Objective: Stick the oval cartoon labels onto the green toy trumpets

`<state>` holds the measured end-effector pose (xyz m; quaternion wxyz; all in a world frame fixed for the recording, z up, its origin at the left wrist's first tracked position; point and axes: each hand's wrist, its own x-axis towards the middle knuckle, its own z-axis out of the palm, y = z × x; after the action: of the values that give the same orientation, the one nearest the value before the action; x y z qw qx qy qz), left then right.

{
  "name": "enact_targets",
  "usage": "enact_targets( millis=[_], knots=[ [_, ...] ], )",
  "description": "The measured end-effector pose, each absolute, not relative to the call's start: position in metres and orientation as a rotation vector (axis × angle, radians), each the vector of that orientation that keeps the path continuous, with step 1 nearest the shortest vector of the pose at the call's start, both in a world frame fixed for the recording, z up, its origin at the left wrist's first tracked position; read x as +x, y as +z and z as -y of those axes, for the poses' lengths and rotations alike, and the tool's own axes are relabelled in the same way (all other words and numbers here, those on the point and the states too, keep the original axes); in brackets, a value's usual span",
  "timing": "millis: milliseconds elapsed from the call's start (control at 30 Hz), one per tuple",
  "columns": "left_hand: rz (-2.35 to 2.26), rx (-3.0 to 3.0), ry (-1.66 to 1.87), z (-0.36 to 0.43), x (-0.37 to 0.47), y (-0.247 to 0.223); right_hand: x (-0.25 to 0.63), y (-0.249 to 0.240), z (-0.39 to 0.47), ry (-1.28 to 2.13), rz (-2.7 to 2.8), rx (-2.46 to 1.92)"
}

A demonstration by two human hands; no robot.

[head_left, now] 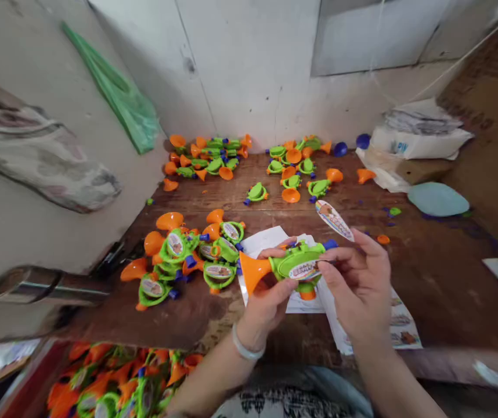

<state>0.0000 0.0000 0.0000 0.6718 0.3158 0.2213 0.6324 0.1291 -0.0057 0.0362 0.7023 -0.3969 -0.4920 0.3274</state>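
My left hand (269, 302) grips a green toy trumpet (299, 258) with an orange bell and a blue mouthpiece. An oval sticker (305, 270) lies along the lower part of its green face, partly under my right thumb. My right hand (357, 281) is closed at the trumpet's mouthpiece end, thumb against that sticker. A second oval sticker (334, 219) stands up from my right index fingertip. Below both hands lie white sticker sheets (403, 325), partly covered by the hands and the toy.
Stickered trumpets (174, 245) are heaped on the left of the brown table (406, 273). Several plain-faced ones (256, 191) sit along the back. A box of trumpets (122, 377) is below left. Paper bundles (418, 139) and a pale blue dish (438, 198) stand right.
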Motion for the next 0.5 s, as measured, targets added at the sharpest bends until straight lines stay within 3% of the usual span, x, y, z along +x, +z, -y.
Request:
enact_targets(
  millis=[500],
  knots=[
    [-0.479,0.869,1.488,0.0039,-0.0004,0.0018,0.1341,0.0368,0.0093,0.671,1.192,-0.969]
  ],
)
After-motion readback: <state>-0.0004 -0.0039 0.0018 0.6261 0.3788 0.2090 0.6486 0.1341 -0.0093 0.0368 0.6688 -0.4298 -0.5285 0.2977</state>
